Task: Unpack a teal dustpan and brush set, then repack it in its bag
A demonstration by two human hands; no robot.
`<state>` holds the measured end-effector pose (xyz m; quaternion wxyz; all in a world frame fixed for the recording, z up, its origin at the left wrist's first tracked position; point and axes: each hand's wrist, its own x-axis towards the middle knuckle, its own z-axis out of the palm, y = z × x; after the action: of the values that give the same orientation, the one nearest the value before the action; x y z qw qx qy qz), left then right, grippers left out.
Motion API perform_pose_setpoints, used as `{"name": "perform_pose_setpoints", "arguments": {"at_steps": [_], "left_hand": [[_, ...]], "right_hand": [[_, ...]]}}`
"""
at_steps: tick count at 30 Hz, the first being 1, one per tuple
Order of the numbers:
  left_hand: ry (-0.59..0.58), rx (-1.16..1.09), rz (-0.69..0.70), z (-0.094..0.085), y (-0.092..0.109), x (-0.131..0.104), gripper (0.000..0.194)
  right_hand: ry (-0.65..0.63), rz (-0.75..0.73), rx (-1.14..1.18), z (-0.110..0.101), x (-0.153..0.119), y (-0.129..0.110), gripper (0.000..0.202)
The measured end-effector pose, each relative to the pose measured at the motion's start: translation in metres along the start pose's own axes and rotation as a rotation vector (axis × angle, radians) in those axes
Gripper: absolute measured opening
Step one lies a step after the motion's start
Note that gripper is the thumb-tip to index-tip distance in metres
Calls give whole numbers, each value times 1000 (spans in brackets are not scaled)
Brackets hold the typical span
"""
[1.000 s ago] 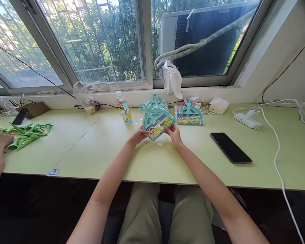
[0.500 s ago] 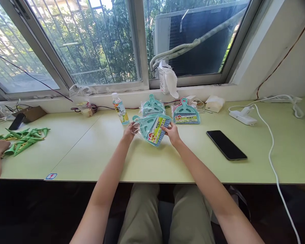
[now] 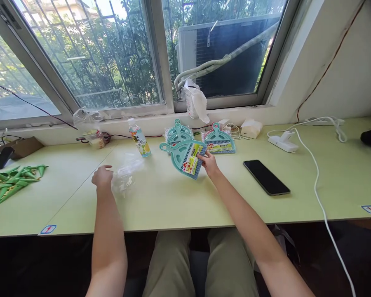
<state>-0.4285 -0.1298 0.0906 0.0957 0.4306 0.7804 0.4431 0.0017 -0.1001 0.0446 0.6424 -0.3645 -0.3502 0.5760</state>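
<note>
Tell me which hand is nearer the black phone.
Right. The right hand holds the teal dustpan set, left of the black phone and slightly farther back; the left hand is much farther left, beside the clear plastic wrapper.

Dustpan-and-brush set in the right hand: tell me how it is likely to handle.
The dustpan-and-brush set is probably stiff: its handle juts out without sagging while the right hand grips the opposite edge. It seems light, being thin and held in one hand. Its fine blue bristles might bend under pressure.
</note>
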Motion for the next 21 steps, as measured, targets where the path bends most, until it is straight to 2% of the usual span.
{"name": "perform_pose_setpoints", "arguments": {"at_steps": [2, 3, 4, 5, 6, 7, 9, 10, 11, 12, 14, 16, 19, 21], "left_hand": [[254, 139, 51, 9, 13, -9, 22], [361, 179, 127, 17, 24, -16, 24], [389, 155, 225, 27, 37, -25, 25], [351, 79, 307, 40, 51, -36, 24], [233, -30, 354, 55, 65, -48, 27], [47, -164, 365, 72, 79, -61, 33], [-420, -436, 268, 105, 101, -90, 47], [-605, -534, 191, 120, 109, -104, 50], [-702, -620, 153, 134, 115, -117, 50], [-743, -696, 131, 144, 119, -127, 49], [-707, -805, 123, 158, 123, -140, 49], [-577, -872, 166, 163, 122, -140, 42], [-403, -933, 162, 161, 113, -128, 34], [-319, -941, 129, 159, 103, -118, 33]], "right_hand": [[-10, -1, 1, 1, 0, 2, 45], [-12, -3, 0, 2, -1, 3, 45], [-15, -7, 0, 4, -2, 3, 45], [-20, -13, 1, 5, -3, 4, 45], [-23, -23, 2, 6, -5, 4, 45], [-26, -34, 3, 7, -7, 5, 45], [-40, -55, -5, 10, -9, 5, 45], [-44, -64, -14, 10, -10, 5, 44], [-43, -70, -26, 11, -10, 4, 42], [-35, -71, -40, 11, -10, 4, 40], [-8, -54, -84, 10, -7, 1, 34], [37, -31, -155, 7, -3, -2, 28], [52, 7, -289, -1, 3, -9, 20], [16, 47, -439, -9, 4, -13, 21]]}}
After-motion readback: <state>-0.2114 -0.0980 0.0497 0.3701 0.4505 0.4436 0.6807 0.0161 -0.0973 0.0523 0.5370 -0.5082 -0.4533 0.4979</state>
